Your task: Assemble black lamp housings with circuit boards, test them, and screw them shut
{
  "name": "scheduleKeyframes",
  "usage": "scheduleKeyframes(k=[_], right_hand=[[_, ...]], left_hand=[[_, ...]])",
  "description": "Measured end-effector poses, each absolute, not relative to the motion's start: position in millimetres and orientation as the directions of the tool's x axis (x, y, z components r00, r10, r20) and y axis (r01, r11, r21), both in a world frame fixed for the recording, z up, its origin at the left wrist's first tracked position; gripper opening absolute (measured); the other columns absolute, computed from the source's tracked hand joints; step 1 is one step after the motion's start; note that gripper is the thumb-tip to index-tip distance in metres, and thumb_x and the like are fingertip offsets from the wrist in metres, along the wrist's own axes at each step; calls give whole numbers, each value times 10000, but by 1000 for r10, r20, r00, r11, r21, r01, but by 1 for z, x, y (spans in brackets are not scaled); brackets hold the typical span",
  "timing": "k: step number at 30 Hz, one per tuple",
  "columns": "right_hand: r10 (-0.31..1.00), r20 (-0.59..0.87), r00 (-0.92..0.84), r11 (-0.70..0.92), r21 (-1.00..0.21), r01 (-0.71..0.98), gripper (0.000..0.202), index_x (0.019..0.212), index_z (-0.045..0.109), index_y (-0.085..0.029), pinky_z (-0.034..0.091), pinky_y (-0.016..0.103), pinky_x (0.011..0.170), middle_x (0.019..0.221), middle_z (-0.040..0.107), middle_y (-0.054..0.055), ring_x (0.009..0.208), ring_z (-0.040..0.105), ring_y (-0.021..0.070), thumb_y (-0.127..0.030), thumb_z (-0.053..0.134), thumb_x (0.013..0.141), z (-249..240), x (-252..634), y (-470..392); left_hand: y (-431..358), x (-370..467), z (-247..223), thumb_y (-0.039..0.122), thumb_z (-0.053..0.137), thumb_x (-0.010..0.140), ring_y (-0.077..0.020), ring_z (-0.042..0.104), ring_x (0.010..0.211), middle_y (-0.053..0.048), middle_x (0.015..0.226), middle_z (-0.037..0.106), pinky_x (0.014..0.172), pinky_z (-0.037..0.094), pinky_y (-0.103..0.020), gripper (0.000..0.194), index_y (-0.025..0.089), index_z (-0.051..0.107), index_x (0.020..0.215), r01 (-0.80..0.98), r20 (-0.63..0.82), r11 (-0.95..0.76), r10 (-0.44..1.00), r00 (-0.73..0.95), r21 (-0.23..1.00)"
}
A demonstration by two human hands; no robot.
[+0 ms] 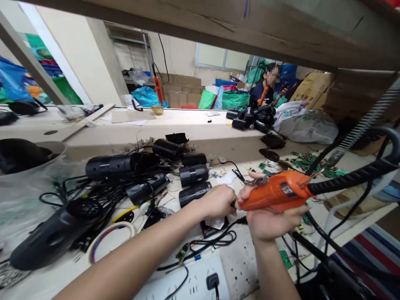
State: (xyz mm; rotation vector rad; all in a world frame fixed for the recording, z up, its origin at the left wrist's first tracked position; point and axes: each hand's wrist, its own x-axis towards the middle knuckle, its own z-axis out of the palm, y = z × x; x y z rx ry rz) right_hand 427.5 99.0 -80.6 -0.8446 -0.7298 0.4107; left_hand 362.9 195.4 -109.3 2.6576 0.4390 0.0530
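Observation:
My right hand [271, 223] is wrapped around an orange electric screwdriver [268, 191], which lies almost level with its nose pointing left. A black cable runs from its rear end to the right. My left hand [220, 201] is closed right at the screwdriver's nose, its fingertips pinched together. Whatever those fingers hold is hidden. Below the left hand are a small clear plastic piece [217, 223] and a black power cord [225, 239]. Just left of that hand lie several black cylindrical housings [193, 176].
A black hair-dryer-like body [46, 237], a tape roll [92, 250] and bundled cords lie at left. A white power strip [190, 283] is in front. Green circuit boards [325, 164] and a spring hanger [359, 121] are at right. Across the bench sits another person [261, 91].

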Motion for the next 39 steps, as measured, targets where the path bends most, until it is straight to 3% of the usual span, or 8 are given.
scheduleKeyframes(k=[10, 15, 19, 22, 25, 29, 33, 39], right_hand=[[555, 373, 743, 562, -827, -4, 711, 907, 677, -158, 434, 296, 395, 523, 606, 38, 453, 550, 200, -786, 378, 759, -89, 441, 93], [575, 329, 749, 551, -833, -58, 640, 899, 672, -160, 444, 298, 416, 549, 622, 43, 478, 566, 205, -729, 424, 743, -102, 439, 87], [617, 301, 727, 550, -825, -126, 653, 897, 676, -173, 453, 306, 424, 535, 608, 29, 469, 550, 198, -763, 487, 689, -115, 432, 97], [621, 292, 727, 566, -809, -158, 712, 868, 666, -190, 431, 291, 404, 517, 588, 16, 434, 523, 182, -841, 452, 675, -121, 427, 107], [637, 283, 717, 564, -805, -184, 750, 864, 653, -190, 398, 272, 379, 494, 560, 0, 392, 488, 162, -875, 411, 677, -123, 422, 112], [678, 263, 686, 540, -811, -224, 763, 873, 651, -182, 393, 268, 374, 492, 556, -1, 384, 480, 154, -879, 401, 688, -124, 411, 112], [701, 266, 662, 526, -819, -229, 745, 796, 656, -174, 394, 262, 384, 488, 560, 9, 398, 484, 149, -870, 408, 699, -127, 400, 109], [718, 272, 641, 520, -822, -234, 742, 838, 661, -173, 384, 257, 377, 494, 550, -4, 382, 472, 142, -863, 424, 704, -126, 395, 109]], left_hand=[[211, 351, -94, 294, 612, 846, -216, 657, 808, -76, 819, 721, 673, 432, -276, 174, 193, 740, 906, 297, -60, -875, 297, 953, 383], [192, 331, -84, 597, 714, 684, -296, 653, 752, -122, 839, 663, 603, 459, -336, 478, 149, 715, 850, 344, -154, -906, 314, 937, 247], [171, 321, -88, 439, 803, 648, -284, 651, 790, -121, 950, 622, 622, 491, -330, 443, 146, 673, 954, 380, -219, -920, 354, 909, 92], [168, 304, -92, 246, 717, 712, -232, 627, 773, -92, 974, 590, 625, 489, -311, 264, 166, 639, 952, 434, -134, -874, 413, 901, 219], [169, 275, -99, 180, 621, 694, -165, 586, 726, -48, 979, 569, 638, 483, -289, 283, 205, 609, 976, 468, -33, -711, 533, 846, 524], [163, 240, -109, 228, 602, 656, -143, 588, 653, -10, 845, 615, 593, 481, -267, 377, 214, 545, 1028, 378, -197, -107, 707, 679, 920], [153, 231, -116, 188, 603, 617, -152, 633, 725, -1, 837, 648, 658, 508, -276, 324, 209, 510, 926, 128, -371, 374, 707, 602, 919], [157, 254, -134, 303, 721, 641, -163, 620, 681, -3, 764, 665, 585, 458, -261, 312, 204, 493, 830, 237, -274, 165, 779, 564, 957]])
